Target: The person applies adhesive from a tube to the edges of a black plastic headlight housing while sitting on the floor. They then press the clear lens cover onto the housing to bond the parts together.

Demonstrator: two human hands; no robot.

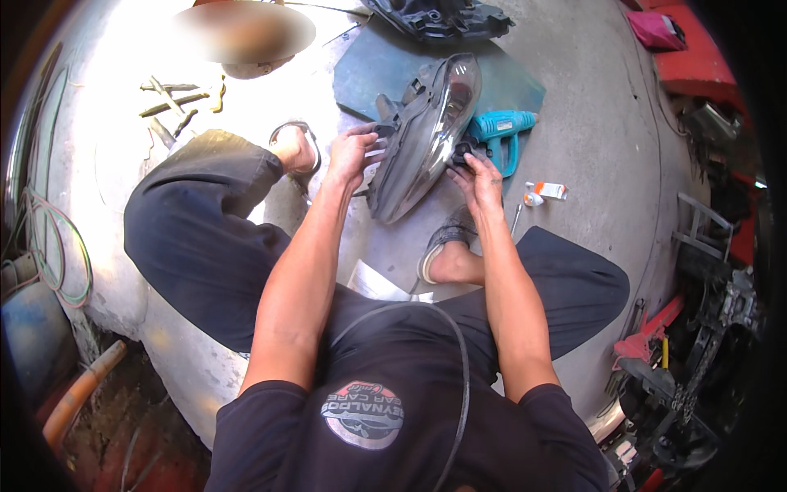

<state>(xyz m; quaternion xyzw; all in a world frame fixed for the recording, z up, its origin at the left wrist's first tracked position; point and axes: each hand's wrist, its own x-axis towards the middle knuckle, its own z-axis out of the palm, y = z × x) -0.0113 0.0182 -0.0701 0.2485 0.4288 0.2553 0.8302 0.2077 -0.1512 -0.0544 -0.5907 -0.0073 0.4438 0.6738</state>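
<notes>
Beneath everything we see a grey concrete floor [598, 123], glaring white toward the upper left of the frame. Two bent legs in dark trousers [205, 234] spread across the middle. A dark blue-grey flat sheet [365, 66] covers part of the floor at the upper centre, and a bright red panel [697, 57] fills the upper right corner. At the lower left edge we find a worn blue rounded container [37, 336].

The long car headlight with a clear lens and black plastic housing [426, 135] sits just above the centre, tilted with its top toward the right; we cannot tell whether it rests or is held up. A teal pistol-shaped power tool [502, 125] lies just right of it.

Both forearms reach up from the bottom of the frame. The left hand [351, 156] has its bent fingers at the housing's left edge; we cannot tell whether they close on it. The right hand [479, 184], right of the lens, pinches a small black plastic piece [466, 152] between thumb and fingers. Near that hand, farther right, we see a small orange-and-white box [552, 190].
</notes>
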